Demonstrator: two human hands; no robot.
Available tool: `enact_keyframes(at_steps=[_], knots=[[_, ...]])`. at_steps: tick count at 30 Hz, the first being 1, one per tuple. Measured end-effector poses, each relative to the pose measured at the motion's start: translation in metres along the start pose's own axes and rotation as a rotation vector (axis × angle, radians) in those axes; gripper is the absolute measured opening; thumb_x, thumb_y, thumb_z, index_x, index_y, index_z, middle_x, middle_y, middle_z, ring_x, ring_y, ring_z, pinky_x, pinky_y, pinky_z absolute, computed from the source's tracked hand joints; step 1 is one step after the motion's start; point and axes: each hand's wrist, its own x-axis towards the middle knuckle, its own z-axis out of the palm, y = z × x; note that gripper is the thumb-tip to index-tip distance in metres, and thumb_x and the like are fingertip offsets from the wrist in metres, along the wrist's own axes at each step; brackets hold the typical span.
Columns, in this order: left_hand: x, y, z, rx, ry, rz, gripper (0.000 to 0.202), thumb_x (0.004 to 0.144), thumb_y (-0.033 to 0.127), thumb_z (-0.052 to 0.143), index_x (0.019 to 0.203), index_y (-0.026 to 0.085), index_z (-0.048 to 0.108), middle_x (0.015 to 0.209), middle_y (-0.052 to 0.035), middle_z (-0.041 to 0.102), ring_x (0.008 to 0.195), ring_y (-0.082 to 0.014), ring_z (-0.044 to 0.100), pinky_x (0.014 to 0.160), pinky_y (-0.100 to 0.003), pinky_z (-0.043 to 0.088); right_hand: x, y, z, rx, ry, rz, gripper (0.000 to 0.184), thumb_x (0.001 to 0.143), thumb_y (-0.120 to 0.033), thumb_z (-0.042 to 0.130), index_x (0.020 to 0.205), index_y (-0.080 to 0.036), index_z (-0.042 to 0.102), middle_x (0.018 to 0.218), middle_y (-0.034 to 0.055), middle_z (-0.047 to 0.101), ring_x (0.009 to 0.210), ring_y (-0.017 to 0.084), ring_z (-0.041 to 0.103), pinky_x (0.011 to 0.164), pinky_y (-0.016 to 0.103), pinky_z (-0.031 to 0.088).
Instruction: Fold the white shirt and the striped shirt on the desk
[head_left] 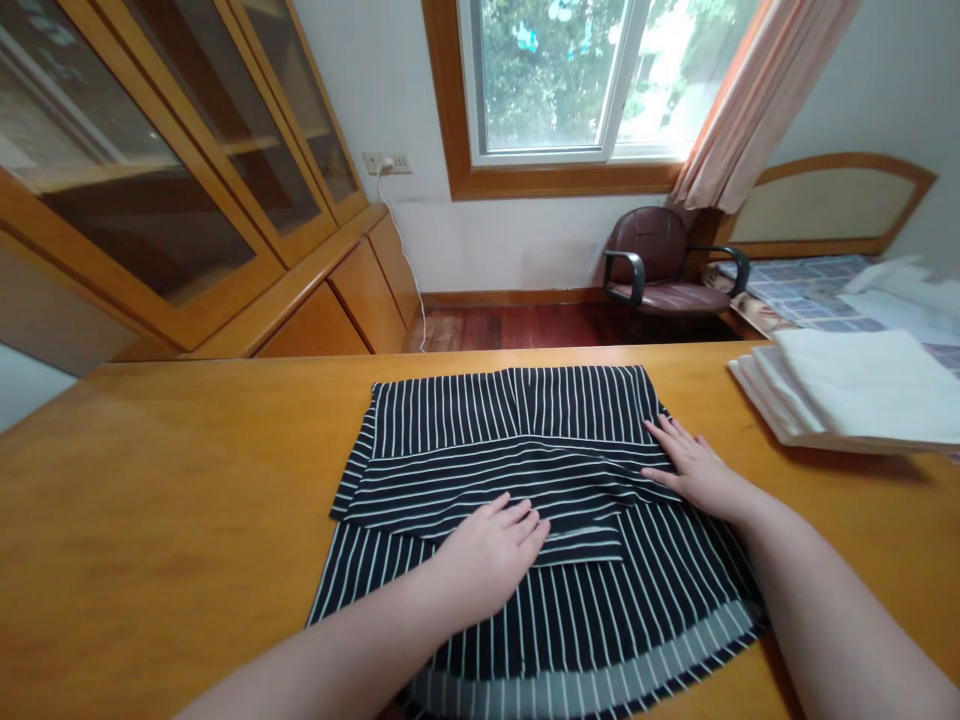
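A black garment with thin white stripes (525, 410) lies partly folded on the wooden table (165, 500). My left hand (491, 555) lies flat on its middle, fingers together and stretched out, pressing a folded flap. My right hand (694, 465) rests flat on the garment's right edge with its fingers spread. Neither hand grips anything. A grey hem band runs along the garment's near edge.
A stack of folded white cloth (847, 390) sits at the table's right side. Beyond the table stand a dark red office chair (660, 265), a bed with a patterned cover (810, 290) and glass-fronted wooden cabinets (187, 180) on the left. A window is at the back.
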Motion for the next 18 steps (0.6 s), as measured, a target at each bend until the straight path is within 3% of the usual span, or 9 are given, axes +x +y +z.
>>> enact_keyframes(at_steps=[4, 8, 11, 14, 18], knots=[[-0.007, -0.009, -0.011, -0.107, -0.006, 0.093, 0.041, 0.092, 0.022, 0.042, 0.13, 0.017, 0.056, 0.131, -0.0076, 0.059, 0.126, -0.0182, 0.05, 0.114, -0.038, 0.026, -0.001, 0.001, -0.004, 0.012, -0.026, -0.008, 0.079, 0.083, -0.061, 0.044, 0.149, -0.019, 0.029, 0.155, 0.012, 0.018, 0.142, 0.03, 0.015, 0.113, 0.051, 0.021], [-0.014, -0.019, -0.03, -0.274, 0.009, 0.052, 0.036, 0.09, 0.04, 0.049, 0.119, 0.025, 0.064, 0.122, -0.0014, 0.066, 0.12, -0.0175, 0.055, 0.109, -0.036, 0.035, 0.0, 0.002, -0.003, 0.01, -0.018, -0.003, 0.08, 0.082, -0.061, 0.046, 0.148, -0.019, 0.031, 0.155, 0.0121, 0.02, 0.142, 0.03, 0.017, 0.113, 0.05, 0.022], [-0.017, -0.04, -0.037, -0.232, 0.129, -0.178, 0.043, 0.094, 0.045, 0.04, 0.129, 0.027, 0.056, 0.135, -0.0013, 0.056, 0.129, -0.02, 0.046, 0.11, -0.041, 0.033, 0.0, 0.004, -0.002, 0.009, -0.005, -0.01, 0.079, 0.082, -0.061, 0.047, 0.148, -0.02, 0.031, 0.154, 0.0122, 0.022, 0.141, 0.031, 0.019, 0.113, 0.051, 0.024], [-0.017, -0.07, -0.031, -0.073, 0.252, -0.482, 0.055, 0.094, 0.05, 0.035, 0.143, 0.026, 0.041, 0.152, -0.0046, 0.034, 0.142, -0.0271, 0.023, 0.114, -0.052, 0.021, 0.0, 0.006, 0.0, 0.02, 0.015, -0.028, 0.078, 0.082, -0.06, 0.047, 0.147, -0.021, 0.033, 0.154, 0.0121, 0.023, 0.141, 0.031, 0.02, 0.112, 0.052, 0.025], [-0.013, -0.102, -0.012, 0.027, 0.196, -0.714, 0.067, 0.09, 0.054, 0.039, 0.149, 0.024, 0.027, 0.158, -0.0086, 0.013, 0.144, -0.0317, 0.004, 0.115, -0.055, 0.011, 0.001, 0.007, 0.004, 0.065, 0.021, -0.022, 0.078, 0.081, -0.06, 0.049, 0.147, -0.02, 0.034, 0.154, 0.0136, 0.022, 0.142, 0.031, 0.018, 0.113, 0.053, 0.021]])
